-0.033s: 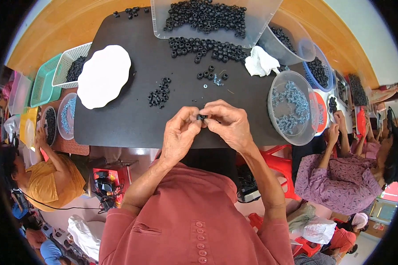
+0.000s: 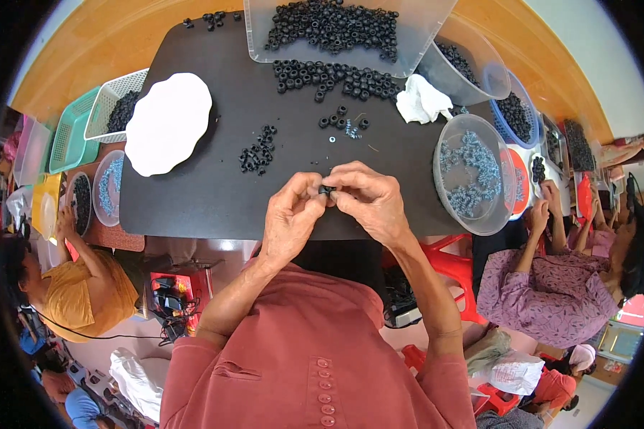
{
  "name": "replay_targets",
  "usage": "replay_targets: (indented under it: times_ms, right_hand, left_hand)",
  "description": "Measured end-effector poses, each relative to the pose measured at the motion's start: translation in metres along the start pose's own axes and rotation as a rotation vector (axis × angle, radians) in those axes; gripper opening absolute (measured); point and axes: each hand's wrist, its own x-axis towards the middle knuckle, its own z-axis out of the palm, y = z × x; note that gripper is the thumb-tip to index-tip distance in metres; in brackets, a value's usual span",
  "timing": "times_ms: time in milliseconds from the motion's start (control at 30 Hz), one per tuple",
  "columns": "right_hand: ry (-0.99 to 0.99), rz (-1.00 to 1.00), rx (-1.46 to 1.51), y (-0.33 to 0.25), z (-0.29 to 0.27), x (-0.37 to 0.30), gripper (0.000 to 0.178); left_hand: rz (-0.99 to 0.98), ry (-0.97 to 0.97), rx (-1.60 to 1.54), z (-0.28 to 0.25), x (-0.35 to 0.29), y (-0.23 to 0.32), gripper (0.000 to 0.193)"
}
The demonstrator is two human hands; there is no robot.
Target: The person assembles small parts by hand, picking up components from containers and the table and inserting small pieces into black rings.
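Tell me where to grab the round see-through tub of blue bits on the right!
Probably the left rim of the clear tub, coming from over the black table: that thin curved edge faces the tabletop, while a blue basket crowds its far side. Keep it level: its top is open and the blue pieces look loose.

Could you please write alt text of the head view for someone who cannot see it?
A person's left hand and right hand hold a small black part between them over a dark table. Beyond lie loose black parts, with a white wavy-edged object at left and a clear bowl of bluish pieces at right.
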Motion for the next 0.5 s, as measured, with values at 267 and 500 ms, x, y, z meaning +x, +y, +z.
replay_targets:
  times_ms: [267, 500]
  right_hand:
    - [0.038, 0.109, -0.016, -0.015, -0.003, 0.005, 0.017]
    - [-0.058, -0.096, -0.294, -0.029, -0.01, 0.012, 0.015]
  left_hand:
    - [-0.012, -0.022, -0.09, 0.003, 0.002, -0.003, 0.007]
    - [-0.12, -0.093, -0.122, -0.002, 0.003, -0.003, 0.011]
